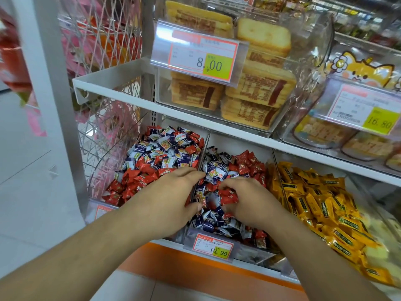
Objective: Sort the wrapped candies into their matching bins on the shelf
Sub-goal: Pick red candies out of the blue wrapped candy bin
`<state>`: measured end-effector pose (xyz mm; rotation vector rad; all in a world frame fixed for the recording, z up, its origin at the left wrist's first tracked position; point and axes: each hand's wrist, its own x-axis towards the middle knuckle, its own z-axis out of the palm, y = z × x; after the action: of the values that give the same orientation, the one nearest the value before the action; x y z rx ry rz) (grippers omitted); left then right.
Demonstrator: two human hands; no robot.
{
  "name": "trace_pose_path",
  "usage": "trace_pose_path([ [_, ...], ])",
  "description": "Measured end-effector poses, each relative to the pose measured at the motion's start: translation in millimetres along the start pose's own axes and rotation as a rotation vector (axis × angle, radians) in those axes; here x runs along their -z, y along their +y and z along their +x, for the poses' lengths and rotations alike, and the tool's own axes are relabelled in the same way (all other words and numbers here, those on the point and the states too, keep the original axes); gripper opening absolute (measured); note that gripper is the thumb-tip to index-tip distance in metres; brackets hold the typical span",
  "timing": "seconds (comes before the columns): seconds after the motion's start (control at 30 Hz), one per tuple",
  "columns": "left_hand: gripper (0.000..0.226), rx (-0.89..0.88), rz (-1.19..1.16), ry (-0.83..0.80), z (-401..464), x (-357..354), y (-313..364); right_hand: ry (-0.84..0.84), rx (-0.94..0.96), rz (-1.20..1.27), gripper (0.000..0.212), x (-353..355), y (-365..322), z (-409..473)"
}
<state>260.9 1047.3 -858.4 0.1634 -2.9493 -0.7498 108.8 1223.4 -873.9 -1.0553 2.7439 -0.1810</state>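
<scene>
Three clear bins sit side by side on the lower shelf. The left bin holds mixed red and navy-and-white wrapped candies. The middle bin holds mostly navy-and-white candies with red ones at its back right. The right bin is full of yellow candies. My left hand lies across the divider between the left and middle bins, fingers bent down over the candies; what it holds is hidden. My right hand is in the middle bin, its fingers curled round several red candies.
A white shelf above carries clear boxes of packed biscuits with price tags 8.00 and 16.80. A 19.90 price tag hangs on the middle bin's front. A wire mesh rack with pink packets stands at the left. An orange base strip runs below.
</scene>
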Motion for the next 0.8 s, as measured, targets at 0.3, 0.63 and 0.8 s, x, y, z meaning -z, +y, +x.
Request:
trace_pose_path([
  [0.3, 0.066, -0.019, -0.025, 0.032, 0, 2, -2, 0.1, -0.005, 0.174, 0.028, 2, 0, -8],
  [0.63, 0.055, -0.023, -0.06, 0.065, 0, 0, 7, 0.263, -0.094, 0.594, 0.042, 20, 7, -21],
  [0.8, 0.064, 0.019, -0.181, 0.095, 1, 14, 4, 0.228, -0.069, 0.939, 0.034, 36, -14, -22],
])
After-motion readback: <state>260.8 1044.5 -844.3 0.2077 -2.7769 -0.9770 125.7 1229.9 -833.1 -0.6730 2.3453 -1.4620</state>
